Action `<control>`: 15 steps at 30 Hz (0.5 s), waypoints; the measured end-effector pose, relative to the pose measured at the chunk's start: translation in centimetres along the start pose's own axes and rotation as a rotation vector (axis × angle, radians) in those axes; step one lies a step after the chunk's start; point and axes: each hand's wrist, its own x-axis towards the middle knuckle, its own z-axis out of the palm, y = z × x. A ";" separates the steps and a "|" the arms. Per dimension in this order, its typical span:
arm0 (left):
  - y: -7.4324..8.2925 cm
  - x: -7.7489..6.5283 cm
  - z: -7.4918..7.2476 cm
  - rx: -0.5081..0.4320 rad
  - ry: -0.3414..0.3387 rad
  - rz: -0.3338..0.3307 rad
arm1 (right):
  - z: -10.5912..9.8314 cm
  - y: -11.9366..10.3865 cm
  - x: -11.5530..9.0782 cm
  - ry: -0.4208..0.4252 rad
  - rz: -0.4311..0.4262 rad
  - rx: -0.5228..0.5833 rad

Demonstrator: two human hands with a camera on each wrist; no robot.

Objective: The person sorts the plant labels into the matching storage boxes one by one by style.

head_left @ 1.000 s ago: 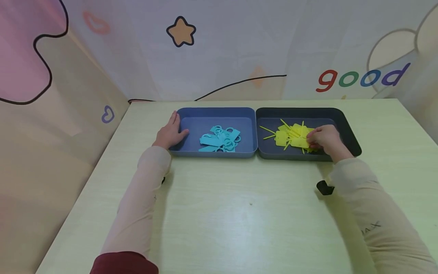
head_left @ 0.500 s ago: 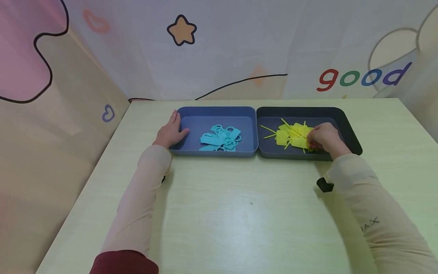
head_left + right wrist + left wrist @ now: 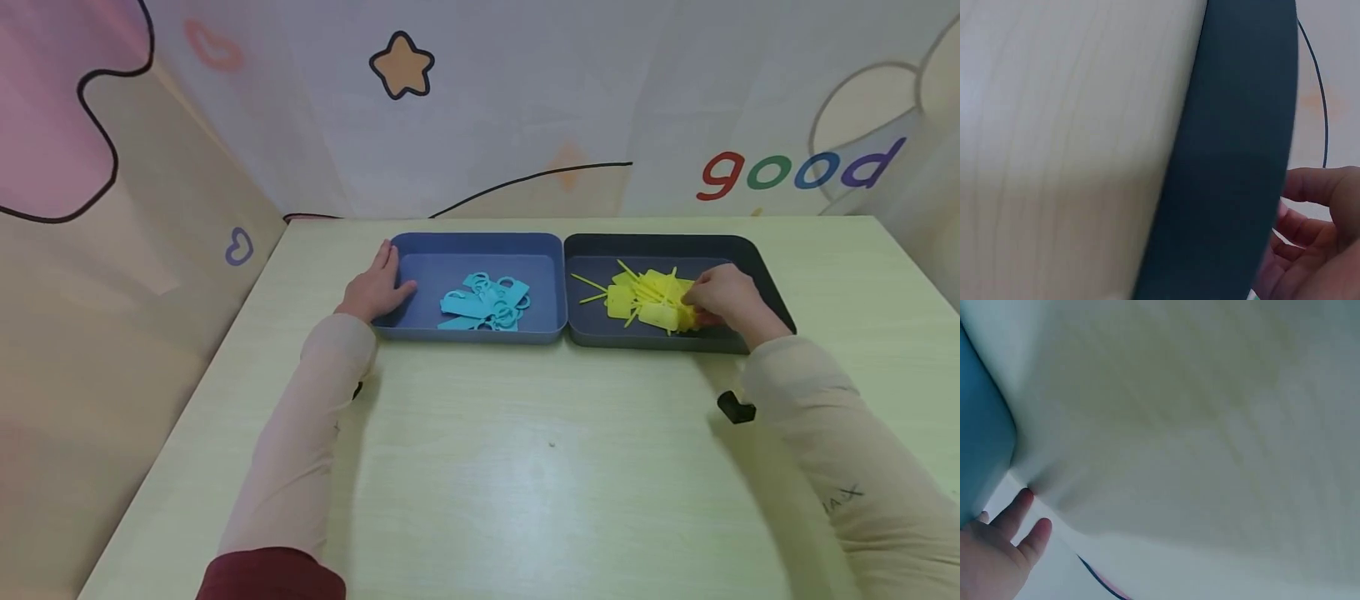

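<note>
In the head view my left hand (image 3: 372, 287) rests at the left rim of the blue tray (image 3: 480, 337), fingers straight and thumb over its inside. A pile of light-blue plastic tags with ring ends (image 3: 487, 304) lies in that tray. My right hand (image 3: 729, 300) is inside the dark tray (image 3: 637, 337), at the right side of a heap of yellow tags with thin cable-tie tails (image 3: 637, 300). Its thumb and curled fingers pinch a yellow tag (image 3: 686, 318) at the heap's edge. In the right wrist view the tray wall (image 3: 1222, 150) hides the fingertips.
Both trays stand side by side near the back of the pale wooden table (image 3: 465, 467). A printed cloth (image 3: 510, 100) hangs behind, and another stretch of cloth (image 3: 135, 333) stands at the left. Black wrist-camera parts (image 3: 737, 407) show below the right hand.
My right hand has shifted slightly to the right, and yellow pieces at its fingertips have moved with it. My left hand stays at the blue tray's rim.
</note>
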 end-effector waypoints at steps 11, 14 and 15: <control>2.9 0.7 -3.4 0.170 0.079 -0.075 | -3.9 -1.8 -2.5 0.087 -0.236 -0.320; 4.3 1.1 -4.9 0.116 0.149 -0.077 | -4.7 -2.5 -2.2 0.153 -0.270 -0.301; 4.8 1.2 -5.2 0.103 0.176 -0.068 | -4.8 -2.7 -2.0 0.182 -0.284 -0.290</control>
